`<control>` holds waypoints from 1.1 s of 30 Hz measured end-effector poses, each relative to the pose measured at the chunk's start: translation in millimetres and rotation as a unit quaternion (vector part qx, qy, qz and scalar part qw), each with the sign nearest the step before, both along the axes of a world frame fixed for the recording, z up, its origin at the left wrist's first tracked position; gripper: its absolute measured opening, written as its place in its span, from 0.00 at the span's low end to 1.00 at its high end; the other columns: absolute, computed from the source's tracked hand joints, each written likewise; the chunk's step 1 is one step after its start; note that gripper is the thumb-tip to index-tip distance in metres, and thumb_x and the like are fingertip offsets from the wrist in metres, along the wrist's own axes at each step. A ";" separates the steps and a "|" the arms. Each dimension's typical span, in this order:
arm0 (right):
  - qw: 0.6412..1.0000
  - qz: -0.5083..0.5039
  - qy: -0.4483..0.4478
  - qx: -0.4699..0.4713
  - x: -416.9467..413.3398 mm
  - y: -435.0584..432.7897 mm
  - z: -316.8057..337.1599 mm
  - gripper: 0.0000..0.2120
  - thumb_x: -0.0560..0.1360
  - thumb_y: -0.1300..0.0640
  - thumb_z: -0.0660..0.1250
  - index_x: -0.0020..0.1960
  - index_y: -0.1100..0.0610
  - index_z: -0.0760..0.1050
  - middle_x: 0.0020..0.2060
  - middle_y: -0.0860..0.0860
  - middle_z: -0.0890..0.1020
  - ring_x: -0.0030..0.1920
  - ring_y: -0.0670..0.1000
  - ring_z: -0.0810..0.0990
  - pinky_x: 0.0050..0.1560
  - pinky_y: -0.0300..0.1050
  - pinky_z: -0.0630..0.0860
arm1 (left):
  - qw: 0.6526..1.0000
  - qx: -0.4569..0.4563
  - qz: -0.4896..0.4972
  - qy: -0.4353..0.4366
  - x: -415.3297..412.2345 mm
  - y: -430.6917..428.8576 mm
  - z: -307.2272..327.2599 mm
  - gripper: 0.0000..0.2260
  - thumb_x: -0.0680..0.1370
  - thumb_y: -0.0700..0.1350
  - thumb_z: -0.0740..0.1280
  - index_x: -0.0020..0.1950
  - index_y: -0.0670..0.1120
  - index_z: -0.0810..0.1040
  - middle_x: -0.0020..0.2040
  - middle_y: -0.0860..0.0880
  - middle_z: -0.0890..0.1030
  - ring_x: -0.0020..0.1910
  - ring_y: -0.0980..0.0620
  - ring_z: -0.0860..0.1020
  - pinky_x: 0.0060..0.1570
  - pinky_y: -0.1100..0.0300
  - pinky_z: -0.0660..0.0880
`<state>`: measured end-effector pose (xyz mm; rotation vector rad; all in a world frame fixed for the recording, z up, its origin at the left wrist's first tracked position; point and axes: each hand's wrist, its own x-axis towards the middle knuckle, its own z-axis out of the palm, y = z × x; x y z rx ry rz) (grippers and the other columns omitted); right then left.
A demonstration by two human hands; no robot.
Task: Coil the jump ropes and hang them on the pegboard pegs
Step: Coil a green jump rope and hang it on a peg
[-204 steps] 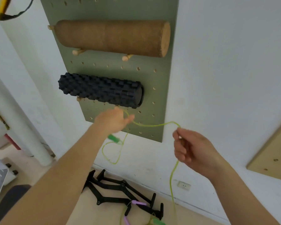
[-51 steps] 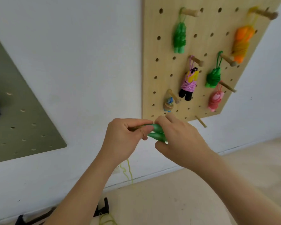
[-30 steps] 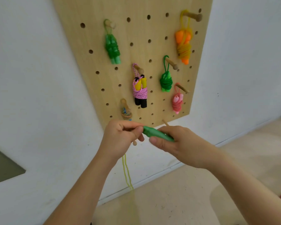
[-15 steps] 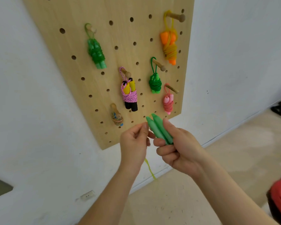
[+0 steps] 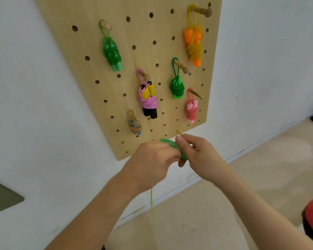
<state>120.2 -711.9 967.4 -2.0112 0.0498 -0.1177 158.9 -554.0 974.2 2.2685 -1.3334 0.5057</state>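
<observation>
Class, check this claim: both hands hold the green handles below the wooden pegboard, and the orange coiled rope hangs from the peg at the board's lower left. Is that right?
Not quite. The head view shows the orange coiled rope hanging from the peg at the wooden pegboard's upper right, not lower left. The rest stands: the left hand and right hand hold the green handles below the board.

pale matt wood pegboard (image 5: 90, 73) with visible grain; round wooden pegs (image 5: 201, 11); smooth, slightly glossy green plastic handles (image 5: 172, 145); braided pink cord bundle (image 5: 149, 103); matt white painted wall (image 5: 34, 123).
</observation>
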 end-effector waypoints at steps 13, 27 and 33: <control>0.978 0.191 0.076 0.031 -12.9 -11.8 20.5 0.17 0.68 0.37 0.68 0.42 0.50 0.81 0.33 0.57 0.83 0.25 0.48 0.63 0.27 0.38 0.62 | 0.979 -0.033 0.088 0.179 -3.9 9.4 34.3 0.04 0.67 0.51 0.74 0.40 0.53 0.85 0.35 0.54 0.80 0.34 0.56 0.76 0.34 0.56 0.73; 0.983 0.183 0.002 -0.009 -35.6 0.0 44.0 0.08 0.72 0.57 0.71 0.42 0.56 0.71 0.27 0.50 0.79 0.27 0.46 0.70 0.30 0.37 0.67 | 0.796 -0.131 -0.073 0.587 13.7 13.2 46.5 0.13 0.58 0.55 0.80 0.33 0.48 0.82 0.29 0.52 0.80 0.26 0.58 0.75 0.27 0.67 0.71; 0.956 0.126 0.015 0.264 -30.0 -2.0 31.7 0.11 0.69 0.56 0.65 0.43 0.60 0.64 0.27 0.58 0.74 0.21 0.47 0.58 0.22 0.34 0.55 | 0.751 -0.311 -0.024 0.583 -5.0 6.0 7.3 0.07 0.74 0.38 0.70 0.40 0.47 0.84 0.29 0.47 0.76 0.26 0.53 0.64 0.27 0.64 0.58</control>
